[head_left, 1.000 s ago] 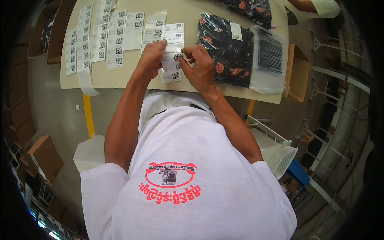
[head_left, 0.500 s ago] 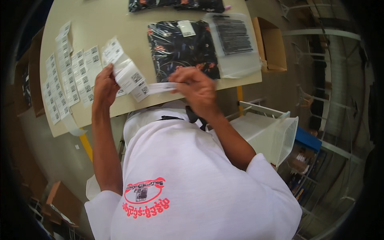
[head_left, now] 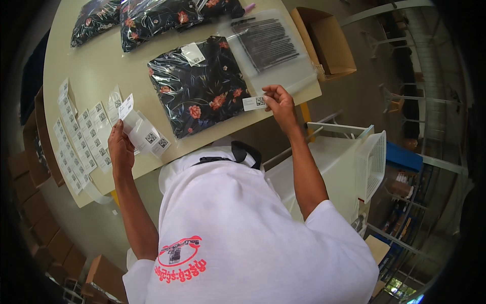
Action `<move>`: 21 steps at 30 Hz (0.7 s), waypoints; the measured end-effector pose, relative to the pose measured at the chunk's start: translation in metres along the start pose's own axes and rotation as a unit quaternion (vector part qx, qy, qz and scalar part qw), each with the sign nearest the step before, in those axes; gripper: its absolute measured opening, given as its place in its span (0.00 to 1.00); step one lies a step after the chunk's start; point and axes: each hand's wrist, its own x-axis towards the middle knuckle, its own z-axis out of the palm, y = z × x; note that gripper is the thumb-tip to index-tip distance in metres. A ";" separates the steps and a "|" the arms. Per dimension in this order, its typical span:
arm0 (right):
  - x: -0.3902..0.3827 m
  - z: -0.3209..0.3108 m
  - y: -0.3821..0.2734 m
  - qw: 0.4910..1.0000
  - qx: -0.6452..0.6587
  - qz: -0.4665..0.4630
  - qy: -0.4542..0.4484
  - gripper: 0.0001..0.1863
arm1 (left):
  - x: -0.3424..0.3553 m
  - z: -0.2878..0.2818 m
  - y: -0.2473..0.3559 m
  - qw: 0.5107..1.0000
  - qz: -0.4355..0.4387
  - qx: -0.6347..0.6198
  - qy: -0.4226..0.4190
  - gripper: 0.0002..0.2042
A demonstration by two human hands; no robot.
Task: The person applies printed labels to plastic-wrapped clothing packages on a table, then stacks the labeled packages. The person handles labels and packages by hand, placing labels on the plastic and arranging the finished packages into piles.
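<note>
Right grip: I see the right hand [head_left: 280, 105] with thumb and forefinger pressed together on the right end of a small white rectangular paper label with a black square code [head_left: 249, 104]; the other fingers are bent.
Label direction: it points leftward from this grip, its long axis nearly level, and its free end reaches the lower right corner of the flat black flowered packet in clear plastic [head_left: 202, 83]. If they touch there, I cannot tell.
Packet: it lies flat and a little turned on the pale beige tabletop [head_left: 98, 73], between the two hands, to the left of the right grip. I judge the right hand is the nearer one.
Left grip: the left hand [head_left: 122, 150] is pinching the left edge of a loose white strip of coded labels [head_left: 147, 133], which hangs toward the packet without reaching it.
Label rows: left of this hand, several long white rows of coded labels [head_left: 72, 147] lie side by side.
Right side: beyond the packet I find translucent plastic bags with black printed lines [head_left: 298, 76], and then an open brown cardboard box [head_left: 324, 45].
</note>
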 end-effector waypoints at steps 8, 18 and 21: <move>0.026 0.002 0.016 0.994 0.022 0.012 -0.105 0.15 | -0.006 0.004 -0.010 0.996 0.013 0.045 0.073 0.12; 0.042 0.004 0.036 0.988 -0.005 0.021 -0.152 0.21 | -0.031 0.029 -0.012 0.830 0.198 0.434 0.288 0.25; 0.041 -0.001 0.036 0.988 -0.093 -0.019 -0.122 0.21 | -0.064 0.091 -0.005 0.792 0.338 0.460 0.219 0.22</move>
